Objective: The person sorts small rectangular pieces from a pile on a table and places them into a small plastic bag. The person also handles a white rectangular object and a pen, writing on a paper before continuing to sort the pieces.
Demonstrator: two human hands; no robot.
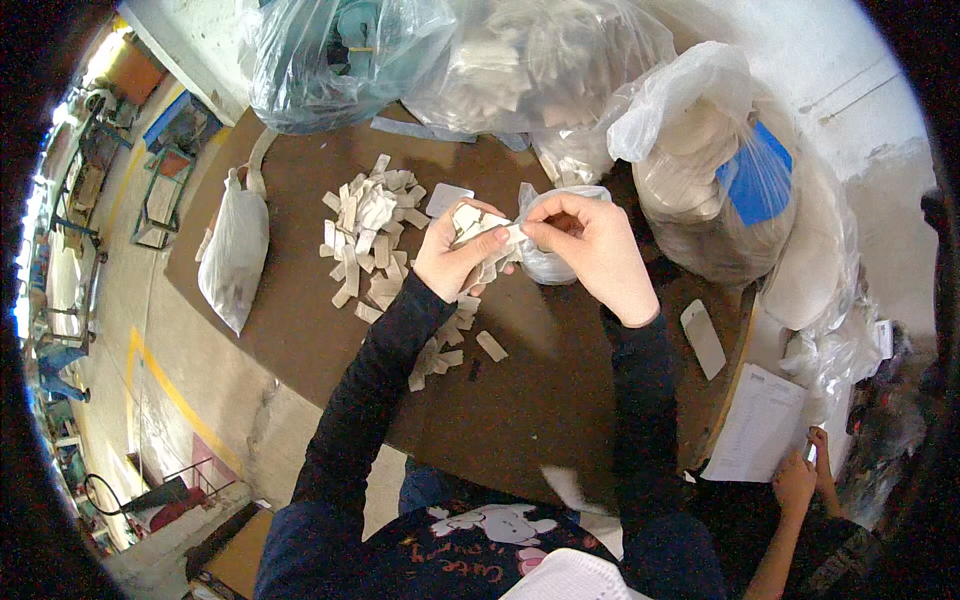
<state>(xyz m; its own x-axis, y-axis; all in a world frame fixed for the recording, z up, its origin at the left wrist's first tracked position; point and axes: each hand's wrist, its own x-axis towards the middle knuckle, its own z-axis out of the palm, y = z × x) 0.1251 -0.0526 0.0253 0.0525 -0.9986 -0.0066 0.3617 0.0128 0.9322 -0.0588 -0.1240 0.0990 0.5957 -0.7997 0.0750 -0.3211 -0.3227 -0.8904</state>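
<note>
While the left hand (pixel 447 258) clasps pale strips (pixel 484 226), the right hand (pixel 598 248) pinches one's end just beside it. Slack left thumb could spill some onto the pile (pixel 376 212) left of that hand.

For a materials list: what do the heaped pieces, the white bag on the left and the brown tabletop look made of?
Heaped pieces: perhaps card or felt; matte, off-white, flat, stiff-looking.
White bag: likely thin plastic film; creased, faintly glossy.
Brown tabletop: possibly hardboard; smooth, dull sheen, no clear grain.
</note>
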